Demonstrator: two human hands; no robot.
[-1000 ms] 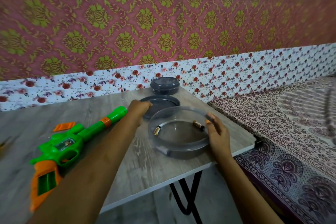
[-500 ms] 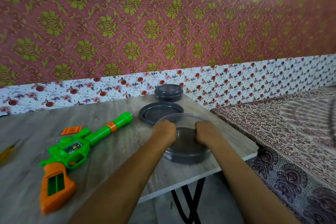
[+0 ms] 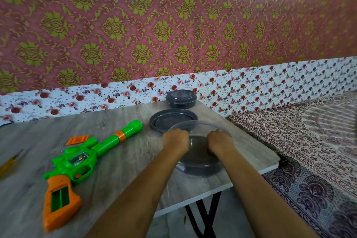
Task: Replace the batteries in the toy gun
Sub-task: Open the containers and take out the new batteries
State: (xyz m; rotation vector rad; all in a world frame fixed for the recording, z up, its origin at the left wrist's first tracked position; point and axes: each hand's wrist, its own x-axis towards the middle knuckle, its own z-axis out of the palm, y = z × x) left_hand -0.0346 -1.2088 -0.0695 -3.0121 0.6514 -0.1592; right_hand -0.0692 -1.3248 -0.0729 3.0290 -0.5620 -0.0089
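Observation:
A green and orange toy gun (image 3: 77, 160) lies on the wooden table (image 3: 116, 121), left of my arms, with its battery bay open. Its orange cover (image 3: 77, 139) lies just behind it. Near the table's right edge stands a clear round container (image 3: 201, 170). My left hand (image 3: 175, 141) and my right hand (image 3: 220, 142) both reach down into it, knuckles up, at its left and right sides. Their fingers point down out of sight. The backs of my hands hide the batteries inside.
A dark round lid (image 3: 173, 120) lies just behind the container, and a closed dark container (image 3: 181, 99) stands behind that by the wall. A yellow screwdriver (image 3: 9, 162) lies at the far left. A patterned bed (image 3: 309, 141) adjoins the table's right edge.
A second ago my left hand was by the lid and my right hand on the container's rim, with two batteries showing inside. Both hands then dropped into the container and have stayed there.

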